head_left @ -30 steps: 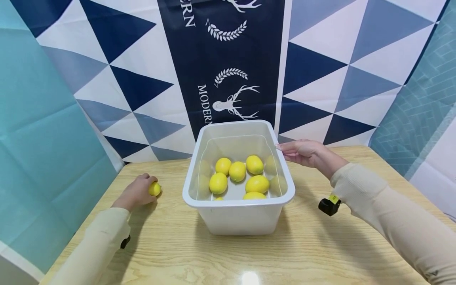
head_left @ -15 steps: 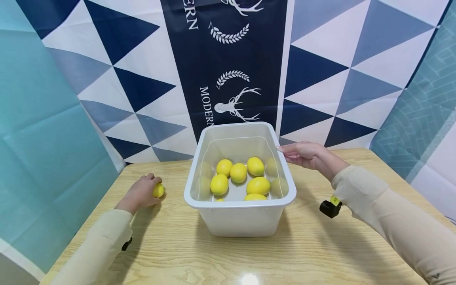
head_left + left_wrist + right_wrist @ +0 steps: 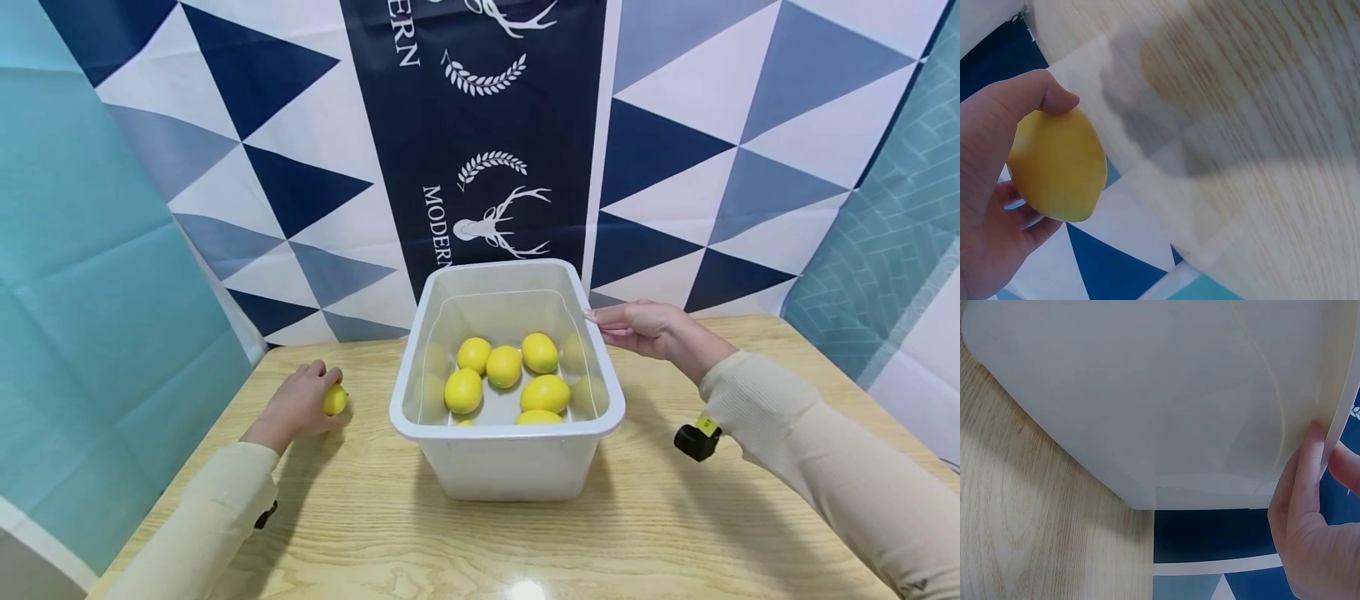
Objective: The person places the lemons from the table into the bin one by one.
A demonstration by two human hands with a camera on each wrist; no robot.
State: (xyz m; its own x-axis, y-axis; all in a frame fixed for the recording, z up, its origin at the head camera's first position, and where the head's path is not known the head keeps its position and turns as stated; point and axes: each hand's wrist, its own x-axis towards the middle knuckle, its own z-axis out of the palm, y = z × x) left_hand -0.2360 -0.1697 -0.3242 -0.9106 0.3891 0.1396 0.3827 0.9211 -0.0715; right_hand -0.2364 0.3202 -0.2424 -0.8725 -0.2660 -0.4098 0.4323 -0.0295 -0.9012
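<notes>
My left hand [image 3: 298,402] grips a yellow lemon [image 3: 1060,165] to the left of the bin, thumb over one side and fingers curled behind it. In the left wrist view the lemon's shadow falls on the table apart from it. A white plastic bin [image 3: 506,462] stands in the middle of the table. Several lemons lie on its floor, among them one lemon [image 3: 503,367] near the centre; its front wall partly hides the nearest ones. My right hand [image 3: 1310,519] holds the bin's right rim, with fingers against the outer wall under the lip and the thumb at the rim's edge.
The wooden table [image 3: 337,533] reaches back to a patterned cloth [image 3: 300,167] with triangles and deer prints, close behind the bin. Teal cloth [image 3: 112,292] hangs along the left side. A small black device [image 3: 697,440] sits at the right sleeve cuff.
My left hand has shifted slightly to the right with the lemon in its grip. The right hand stays at the bin's rim, and the head view has tilted a little.
</notes>
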